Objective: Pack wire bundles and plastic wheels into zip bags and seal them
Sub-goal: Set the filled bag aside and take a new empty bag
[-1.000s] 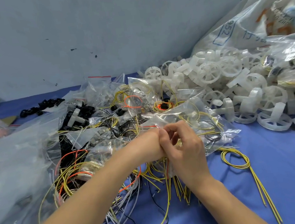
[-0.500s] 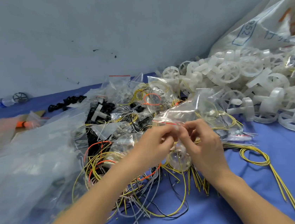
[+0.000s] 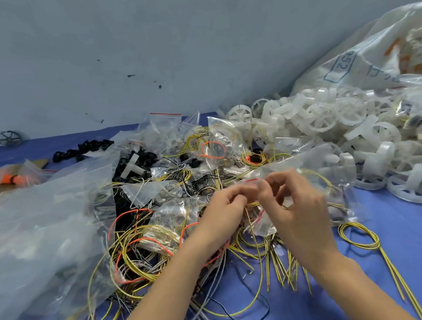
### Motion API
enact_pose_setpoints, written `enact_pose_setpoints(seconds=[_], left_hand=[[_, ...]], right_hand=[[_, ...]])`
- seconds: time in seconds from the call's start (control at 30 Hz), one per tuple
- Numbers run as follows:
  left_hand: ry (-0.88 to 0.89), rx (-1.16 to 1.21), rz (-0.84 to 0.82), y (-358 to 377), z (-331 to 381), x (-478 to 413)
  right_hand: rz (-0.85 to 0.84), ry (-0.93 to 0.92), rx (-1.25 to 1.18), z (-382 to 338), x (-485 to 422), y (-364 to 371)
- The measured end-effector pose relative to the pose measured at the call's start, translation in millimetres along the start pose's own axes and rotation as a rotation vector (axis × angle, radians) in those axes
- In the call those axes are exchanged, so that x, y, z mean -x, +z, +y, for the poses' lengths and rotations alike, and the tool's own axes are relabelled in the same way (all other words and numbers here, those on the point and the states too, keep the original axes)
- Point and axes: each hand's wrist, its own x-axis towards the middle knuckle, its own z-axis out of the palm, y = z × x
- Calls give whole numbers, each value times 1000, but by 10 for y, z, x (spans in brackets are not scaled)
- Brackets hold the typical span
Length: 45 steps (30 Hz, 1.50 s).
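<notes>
A blue table [image 3: 412, 255] carries everything. Far right of the grip and behind it slumps a big white printed sack [image 3: 377, 56]. Well left of the grip lies a large clear plastic bag [image 3: 30, 246]. Behind and to the right of the grip is a heap of white plastic wheels [image 3: 331, 119]. A tangle of yellow, orange and black wire bundles [image 3: 141, 246] spreads under the grip and left of it.

The zip bag [image 3: 337, 192] is held just above that tangle, motion-blurred. Its long axis runs roughly left to right. The mouth end points left at the fingertips, and the body trails right past the right hand [image 3: 297, 208].

That hand and the left hand [image 3: 223, 211] nearly touch. Each pinches the bag's mouth edge narrowly between thumb and fingertips, at its red strip [image 3: 252, 180]. Coiled yellow wire shows dimly through the plastic.
</notes>
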Motion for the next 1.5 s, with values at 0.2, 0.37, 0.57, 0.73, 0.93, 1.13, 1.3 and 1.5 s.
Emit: enact_pose_setpoints(seconds=[0.2,0.37,0.57,0.73,0.93,1.13,1.3,1.5], left_hand=[[-1,116,-149,100,136,-215],[-80,202,98,-231,11,-242],[-51,-446,440,-897,76,-677],[-143,-915,199,-879,-68,-1025],[-145,-1030,207,-856,-184,-1062],[50,-833,315,-789,105,-867],[-65,-159,89,-424,452,-429],[-200,-184,-131,87,451,-197]], right_hand=[[-106,6,180,-15,-193,58],[-154,237,29,345,-153,270],[-96,409,-191,539,-123,269],[-87,442,-257,568,-86,228],[-44,410,-213,536,-95,212],[-20,381,-221,472,-99,167],[30,351,-207,389,-115,143],[67,211,-133,306,-91,96]])
